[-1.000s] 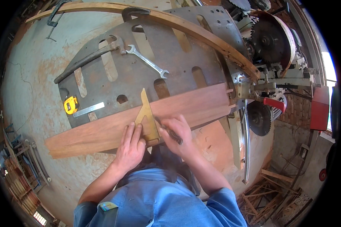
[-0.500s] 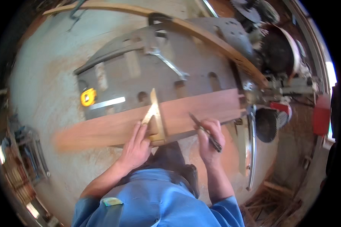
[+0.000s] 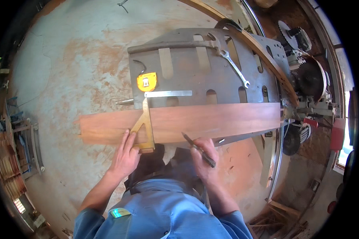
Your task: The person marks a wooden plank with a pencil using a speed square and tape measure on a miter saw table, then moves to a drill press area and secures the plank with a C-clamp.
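My left hand (image 3: 124, 158) presses a brass-coloured triangular square (image 3: 148, 129) onto a long reddish-brown wooden board (image 3: 219, 120). Its fingers lie along the slanted leg, with the thumb by the lower end at the near edge. The square stands across the board, its narrow tip passing the far edge. In my right hand (image 3: 205, 159) is a dark pencil (image 3: 193, 144), gripped between closed fingers, its point at the board's near edge, to the right of the square. Just beyond the board lie a flat metal ruler (image 3: 171, 94) and a yellow tape measure (image 3: 146, 82).
A slotted grey metal table (image 3: 187, 71) bears the board, which overhangs it on the left. A hammer (image 3: 171, 45) and a wrench (image 3: 236, 69) lie farther back. A curved wooden strip (image 3: 263, 55) crosses the far right. Machines with a round saw blade (image 3: 309, 76) stand at the right.
My view has shifted, so the table and its tools appear farther right and are sharper. The pencil point is now at the board's near edge, closer to me than before. My left hand stays on the square.
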The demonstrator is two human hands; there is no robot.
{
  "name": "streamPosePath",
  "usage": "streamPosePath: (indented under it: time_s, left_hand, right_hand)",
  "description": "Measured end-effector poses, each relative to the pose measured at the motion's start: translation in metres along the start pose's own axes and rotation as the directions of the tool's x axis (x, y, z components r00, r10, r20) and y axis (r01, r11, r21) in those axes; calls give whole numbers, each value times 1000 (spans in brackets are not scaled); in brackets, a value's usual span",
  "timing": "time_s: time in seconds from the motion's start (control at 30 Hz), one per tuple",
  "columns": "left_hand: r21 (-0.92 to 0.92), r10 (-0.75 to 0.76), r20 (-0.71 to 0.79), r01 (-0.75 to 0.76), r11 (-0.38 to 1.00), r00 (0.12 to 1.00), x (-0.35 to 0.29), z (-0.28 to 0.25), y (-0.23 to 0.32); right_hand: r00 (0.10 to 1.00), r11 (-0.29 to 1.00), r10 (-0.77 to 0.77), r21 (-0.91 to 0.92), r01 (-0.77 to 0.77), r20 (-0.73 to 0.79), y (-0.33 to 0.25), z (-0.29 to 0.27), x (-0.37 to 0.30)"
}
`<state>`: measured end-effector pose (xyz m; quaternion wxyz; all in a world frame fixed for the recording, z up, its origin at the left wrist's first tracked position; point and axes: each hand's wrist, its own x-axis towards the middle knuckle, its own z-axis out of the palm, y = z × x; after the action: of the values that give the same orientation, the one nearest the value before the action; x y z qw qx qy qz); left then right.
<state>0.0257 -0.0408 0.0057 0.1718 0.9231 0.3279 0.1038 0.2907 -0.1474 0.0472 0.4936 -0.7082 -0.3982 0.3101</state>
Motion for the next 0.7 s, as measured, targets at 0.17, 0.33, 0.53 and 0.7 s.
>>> streamPosePath:
  time_s: [0.17,0.33,0.53,0.7]
  left_hand:
    - [-32,69,-8,-69,997,998,4,0,-16]
    - [-49,103,-8,-103,993,995,13,2,-20]
    - [-51,114,-1,-114,992,993,17,-1,-20]
    - [-54,119,17,-118,992,993,18,-2,-20]
  right_hand:
    - [999,999,11,-36,-10,30,-10,32,-17]
    - [998,997,67,-30,-67,4,0,41,-31]
    - [997,995,67,-65,-70,-38,1,46,-23]
    - [998,997,65,-45,-64,15,0,47,-15]
